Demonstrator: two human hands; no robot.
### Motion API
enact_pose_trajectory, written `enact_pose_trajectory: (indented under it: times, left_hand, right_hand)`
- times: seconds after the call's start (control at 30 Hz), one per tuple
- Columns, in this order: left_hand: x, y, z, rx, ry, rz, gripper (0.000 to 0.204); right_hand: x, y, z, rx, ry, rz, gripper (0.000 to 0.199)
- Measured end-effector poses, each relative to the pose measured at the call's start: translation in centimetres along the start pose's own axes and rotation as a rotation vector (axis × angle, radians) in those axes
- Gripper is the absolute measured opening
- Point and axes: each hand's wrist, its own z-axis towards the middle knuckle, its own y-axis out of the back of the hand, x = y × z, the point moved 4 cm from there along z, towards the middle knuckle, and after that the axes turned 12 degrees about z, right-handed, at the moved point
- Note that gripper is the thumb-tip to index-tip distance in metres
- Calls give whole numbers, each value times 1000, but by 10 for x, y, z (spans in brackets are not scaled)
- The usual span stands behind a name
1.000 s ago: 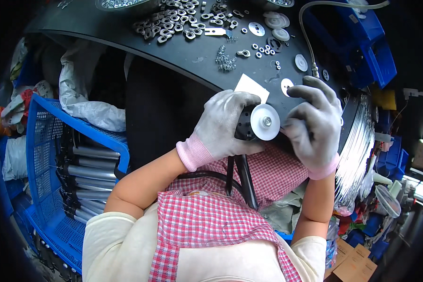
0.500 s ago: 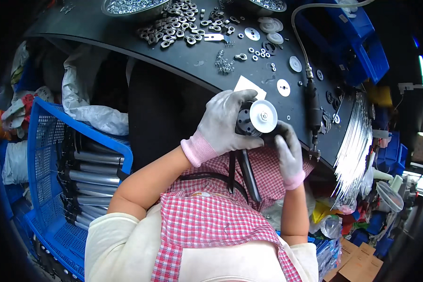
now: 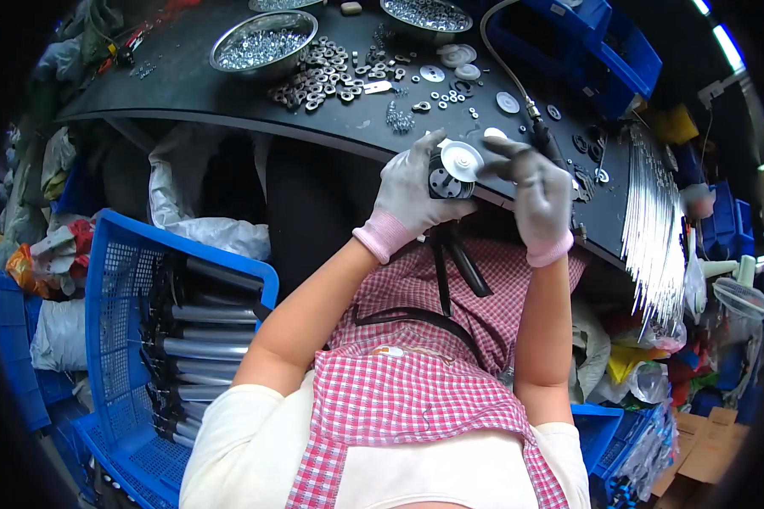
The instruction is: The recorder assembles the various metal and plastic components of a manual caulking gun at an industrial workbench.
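My left hand (image 3: 403, 188), in a grey-white glove with a pink cuff, is closed around a round black part (image 3: 446, 185) with holes in its face. Against the upper side of that part sits a white plastic disc (image 3: 462, 159), tilted; whether it is fixed there I cannot tell. Dark leg-like bars (image 3: 469, 265) hang below, over my checked apron. My right hand (image 3: 542, 195), gloved alike, is raised at the table edge to the right of the disc. Its fingers are blurred but apart, and nothing shows in them. Close beyond it lies a dark air driver (image 3: 548, 146).
On the black table (image 3: 348, 127) lie metal links (image 3: 323, 76), springs (image 3: 400, 119), washers and discs. Bowls of small metal parts (image 3: 263, 51) stand behind. Thin rods (image 3: 654, 229) lie at the right. A blue crate (image 3: 115, 339) with silver tubes (image 3: 204, 348) stands at my left.
My right hand has moved up and right, away from below the disc towards the air driver. The left hand still holds the black part. The whole view has shifted.
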Motion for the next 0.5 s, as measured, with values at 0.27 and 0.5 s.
enact_pose_trajectory:
  times: [0.27, 0.5]
  left_hand:
    - [-3, 2, -5, -108, 18, 14, 90]
    - [-30, 12, -22, -247, -10, 301, 82]
  right_hand:
    - [-90, -31, -102, 140, -674, 393, 40]
    - [-61, -85, -125, -11, -795, 1157, 72]
